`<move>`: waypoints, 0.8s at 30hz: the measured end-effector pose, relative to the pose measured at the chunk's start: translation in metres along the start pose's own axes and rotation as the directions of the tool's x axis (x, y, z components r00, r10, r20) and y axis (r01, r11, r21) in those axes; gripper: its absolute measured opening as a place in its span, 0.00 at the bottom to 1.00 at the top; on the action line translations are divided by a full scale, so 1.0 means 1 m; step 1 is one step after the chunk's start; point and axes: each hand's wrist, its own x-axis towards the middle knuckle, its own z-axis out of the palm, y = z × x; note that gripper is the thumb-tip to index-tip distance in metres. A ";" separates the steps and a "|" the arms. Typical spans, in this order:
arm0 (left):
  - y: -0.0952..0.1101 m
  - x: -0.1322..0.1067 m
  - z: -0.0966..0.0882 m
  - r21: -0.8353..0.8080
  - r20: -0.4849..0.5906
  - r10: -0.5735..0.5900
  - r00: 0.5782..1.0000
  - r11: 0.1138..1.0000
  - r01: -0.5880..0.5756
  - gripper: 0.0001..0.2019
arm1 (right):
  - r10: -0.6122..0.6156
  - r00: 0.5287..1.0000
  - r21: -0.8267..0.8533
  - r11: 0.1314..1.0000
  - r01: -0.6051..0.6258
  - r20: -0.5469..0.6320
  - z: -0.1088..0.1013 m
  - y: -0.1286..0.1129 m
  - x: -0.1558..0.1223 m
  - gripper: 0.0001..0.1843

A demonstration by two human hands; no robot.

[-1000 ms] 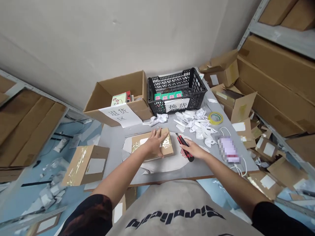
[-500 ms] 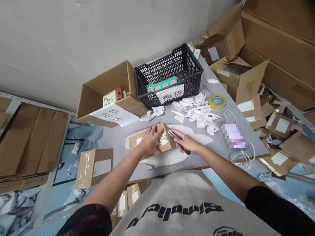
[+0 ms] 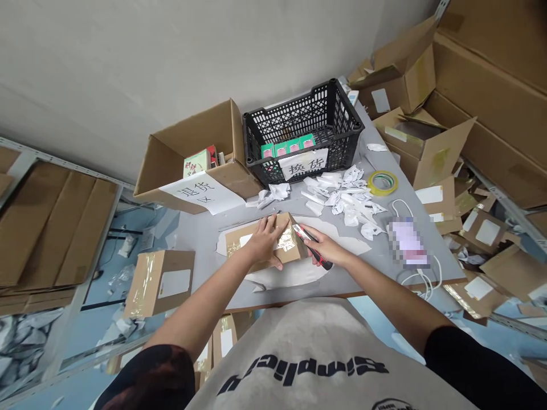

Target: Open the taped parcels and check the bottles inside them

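Cutter (image 3: 304, 236) in right hand (image 3: 325, 248) points at taped box (image 3: 287, 239) under left hand (image 3: 263, 248).

The utility knife (image 3: 323, 262) is red and black, the carton (image 3: 296, 254) brown, its sealing tape (image 3: 286, 239) probably yellowish under the glare. The latticed crate (image 3: 347, 143) is black, the packets (image 3: 294, 147) inside green and pink, the tape roll (image 3: 372, 183) yellow, the table (image 3: 201, 250) grey.

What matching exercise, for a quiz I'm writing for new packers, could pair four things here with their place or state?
1. Black crate
2. Utility knife
3. Tape roll
4. Taped box near the knife

A. Yellow, beside crumpled white paper
B. Under the left hand
C. In the right hand
D. Holding green-and-pink packs

Pairs: 1-D, 2-C, 3-A, 4-B
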 end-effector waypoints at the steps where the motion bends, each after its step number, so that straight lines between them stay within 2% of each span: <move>1: -0.001 0.001 0.001 -0.002 0.006 0.001 1.000 1.000 -0.001 0.74 | -0.001 1.000 0.006 1.000 0.001 0.001 0.001 0.000 0.000 0.37; 7: -0.003 0.001 0.005 -0.008 -0.030 0.028 0.999 1.000 -0.028 0.74 | 0.005 1.000 -0.030 1.000 -0.005 -0.024 0.006 -0.005 -0.002 0.38; 16: -0.003 -0.001 0.006 0.014 -0.076 0.056 0.996 0.998 -0.055 0.73 | 0.039 0.999 -0.184 0.982 -0.044 -0.031 0.006 -0.012 -0.013 0.35; 24: -0.003 -0.002 0.006 0.020 -0.089 0.060 0.994 0.998 -0.059 0.74 | 0.121 0.992 -0.219 0.968 -0.126 -0.037 0.012 -0.017 -0.017 0.36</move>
